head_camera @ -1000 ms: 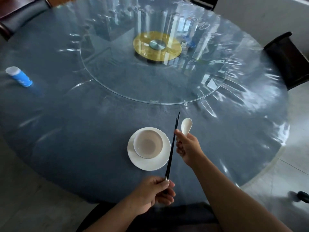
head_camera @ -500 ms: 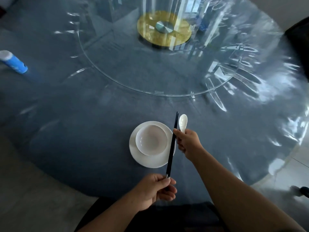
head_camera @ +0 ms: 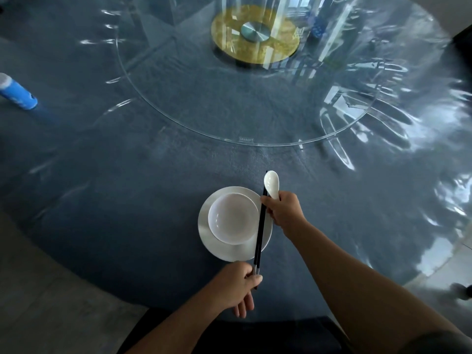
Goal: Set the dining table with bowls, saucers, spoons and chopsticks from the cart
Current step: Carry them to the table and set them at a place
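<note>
A white bowl (head_camera: 233,217) sits on a white saucer (head_camera: 212,247) near the front edge of the round dark table (head_camera: 127,200). A pair of black chopsticks (head_camera: 260,236) lies across the saucer's right rim, pointing away from me. My left hand (head_camera: 236,284) pinches their near end. My right hand (head_camera: 283,209), just right of the saucer, holds a white spoon (head_camera: 271,184) by its handle and touches the chopsticks with its fingers. The spoon's scoop points away from me.
A large glass turntable (head_camera: 255,103) with a gold hub (head_camera: 255,34) covers the middle of the table. A blue and white bottle (head_camera: 18,92) lies at the far left. A dark chair seat (head_camera: 229,335) shows below the table edge.
The chopsticks have come lower and now rest over the saucer's right rim. My right hand with the spoon stays beside them. The camera has tipped down and closer.
</note>
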The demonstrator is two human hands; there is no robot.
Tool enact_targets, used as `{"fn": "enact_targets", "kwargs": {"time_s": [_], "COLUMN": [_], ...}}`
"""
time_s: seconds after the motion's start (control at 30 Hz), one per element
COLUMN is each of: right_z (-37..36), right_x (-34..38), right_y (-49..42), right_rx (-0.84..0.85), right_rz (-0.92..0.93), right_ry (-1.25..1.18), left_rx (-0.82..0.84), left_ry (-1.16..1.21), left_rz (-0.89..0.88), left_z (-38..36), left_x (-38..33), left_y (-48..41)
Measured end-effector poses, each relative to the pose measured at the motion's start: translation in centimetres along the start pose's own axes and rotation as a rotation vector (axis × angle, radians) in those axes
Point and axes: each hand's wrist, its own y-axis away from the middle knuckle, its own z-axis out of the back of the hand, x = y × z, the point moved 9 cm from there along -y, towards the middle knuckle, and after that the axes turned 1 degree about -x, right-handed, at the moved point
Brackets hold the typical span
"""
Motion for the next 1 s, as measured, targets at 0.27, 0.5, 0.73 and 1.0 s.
{"fn": "enact_targets", "kwargs": {"time_s": [0.27, 0.5, 0.73, 1.0], "right_z": [0.1, 0.2, 0.3, 2.1], "right_x": [0.8, 0.7, 0.1, 1.0], "right_y": [0.2, 0.2, 0.9, 3.9], "right_rx": [-0.076, -0.106, -0.097, 0.087], "right_rz": [0.08, 0.071, 0.028, 0.087], "right_ry": [0.102, 0.11, -0.017, -0.232], "left_rx": [-0.016, -0.023, -0.018, -0.207], "left_ry": [-0.113, -0.09, -0.101, 0.067], "left_rz": [0.02, 0.041, 0.072, 0.038], "left_z": [0.2, 0.2, 0.1, 9.3], "left_x": [-0.3, -0.1, 0.1, 2.1], "left_y": [-0.6, -0.5, 0.2, 3.2]}}
